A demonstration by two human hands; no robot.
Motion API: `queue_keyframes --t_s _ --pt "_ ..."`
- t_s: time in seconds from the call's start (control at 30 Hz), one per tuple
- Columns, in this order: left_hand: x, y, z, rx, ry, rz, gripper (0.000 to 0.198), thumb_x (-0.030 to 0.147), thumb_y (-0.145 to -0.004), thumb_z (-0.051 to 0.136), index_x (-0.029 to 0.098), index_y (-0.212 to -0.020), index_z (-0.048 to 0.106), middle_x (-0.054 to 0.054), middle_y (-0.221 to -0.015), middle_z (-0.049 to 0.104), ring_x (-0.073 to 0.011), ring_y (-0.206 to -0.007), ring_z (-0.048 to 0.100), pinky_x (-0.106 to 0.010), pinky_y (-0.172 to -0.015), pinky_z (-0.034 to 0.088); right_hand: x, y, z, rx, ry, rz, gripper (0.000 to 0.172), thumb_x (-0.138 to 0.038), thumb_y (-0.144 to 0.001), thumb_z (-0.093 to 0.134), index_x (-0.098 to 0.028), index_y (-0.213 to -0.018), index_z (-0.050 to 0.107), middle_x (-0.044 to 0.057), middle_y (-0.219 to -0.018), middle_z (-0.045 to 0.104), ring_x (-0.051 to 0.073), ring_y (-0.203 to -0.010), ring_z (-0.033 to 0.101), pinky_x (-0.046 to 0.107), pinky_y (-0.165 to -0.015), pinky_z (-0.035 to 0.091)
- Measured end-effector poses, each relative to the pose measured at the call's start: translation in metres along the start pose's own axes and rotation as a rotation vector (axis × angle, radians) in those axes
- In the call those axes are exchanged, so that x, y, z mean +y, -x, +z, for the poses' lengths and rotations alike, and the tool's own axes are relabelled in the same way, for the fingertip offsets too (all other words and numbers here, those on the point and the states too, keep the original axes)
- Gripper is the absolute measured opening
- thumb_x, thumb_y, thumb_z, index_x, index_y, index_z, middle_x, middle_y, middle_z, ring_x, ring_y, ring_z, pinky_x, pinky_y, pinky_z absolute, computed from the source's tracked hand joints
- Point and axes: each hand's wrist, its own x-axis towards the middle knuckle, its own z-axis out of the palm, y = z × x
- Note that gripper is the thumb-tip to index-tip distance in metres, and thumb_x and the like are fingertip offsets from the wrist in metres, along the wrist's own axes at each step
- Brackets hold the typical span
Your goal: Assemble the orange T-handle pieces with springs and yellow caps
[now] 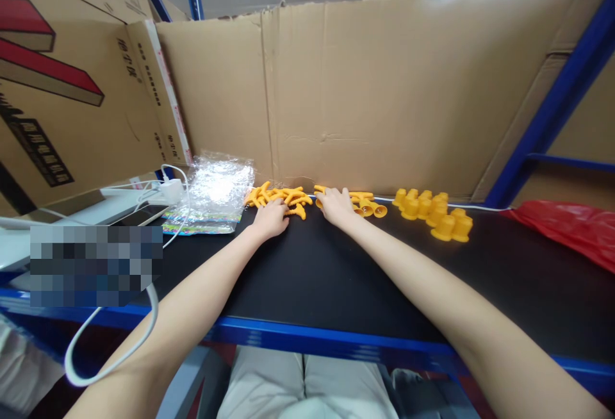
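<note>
At the back of the table lies a heap of orange branched plastic pieces (291,195). My left hand (271,217) rests at the front of this heap, its fingers curled. One small orange branched piece (298,212) shows right at those fingers and appears to be held; the fingertips are partly hidden. To the right, my right hand (336,205) reaches over more orange pieces with its fingers apart. Beside it lie several yellow cone-shaped cups (379,211) on their sides, with an orange branched piece (361,196) behind them.
Several yellow cups (442,227) stand upside down farther right, before a red plastic bag (571,227). A clear plastic bag (216,188) lies left of the heap, near a white charger (172,191) with cables. A cardboard wall (384,98) closes the black tabletop (307,271) behind.
</note>
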Motion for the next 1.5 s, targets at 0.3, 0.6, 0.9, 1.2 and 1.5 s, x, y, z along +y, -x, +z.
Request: queue_keyframes --t_s 0.3,0.6,0.9,1.2,1.5 --pt "0.001 -0.001 0.002 0.011 -0.029 -0.047 0.023 0.024 -0.082 0.047 0.016 -0.096 0.064 -0.014 -0.108 0.055 -0.0313 -0.106 0.052 -0.046 -0.084 0.045 0.007 -0.001 0.011 -0.090 -0.075 0.044 0.043 -0.026 -0.087 0.050 -0.021 -0.129 0.049 0.015 -0.127 0.052 0.030 -0.117 0.044 0.049 -0.093 0.029" --pt "-0.002 -0.003 0.006 0.012 -0.043 -0.095 0.020 0.027 -0.085 0.047 0.017 -0.091 0.064 -0.013 -0.110 0.054 -0.0312 -0.109 0.048 -0.050 -0.088 0.041 0.009 -0.002 0.024 -0.129 -0.152 0.069 0.044 -0.030 -0.094 0.032 -0.024 -0.136 0.043 0.015 -0.129 0.050 0.030 -0.114 0.049 0.045 -0.089 0.038" --pt "-0.012 -0.008 0.010 0.112 0.136 -0.175 0.015 0.023 -0.086 0.046 0.019 -0.095 0.057 -0.012 -0.113 0.053 -0.0298 -0.111 0.048 -0.050 -0.089 0.040 0.030 0.001 0.021 -0.117 -0.231 0.013 0.055 -0.049 -0.089 0.040 -0.027 -0.139 0.037 0.010 -0.140 0.042 0.031 -0.129 0.033 0.064 -0.102 0.016" --pt "-0.007 -0.015 0.007 0.331 0.420 -0.263 0.009 0.024 -0.087 0.043 0.019 -0.092 0.048 -0.009 -0.101 0.060 -0.0216 -0.098 0.057 -0.042 -0.088 0.042 0.080 0.013 0.034 -0.111 -0.221 -0.030 0.071 -0.059 -0.080 0.051 -0.024 -0.140 0.036 0.011 -0.146 0.035 0.032 -0.132 0.030 0.059 -0.103 0.021" --pt "0.006 -0.014 0.006 0.288 0.984 -0.287 0.005 0.019 -0.089 0.040 0.019 -0.094 0.042 -0.004 -0.088 0.064 -0.0123 -0.071 0.061 -0.034 -0.073 0.050 0.079 0.008 0.048 -0.026 -0.241 -0.008 0.062 -0.057 -0.083 0.049 -0.017 -0.130 0.047 0.016 -0.131 0.051 0.031 -0.118 0.048 0.048 -0.093 0.039"
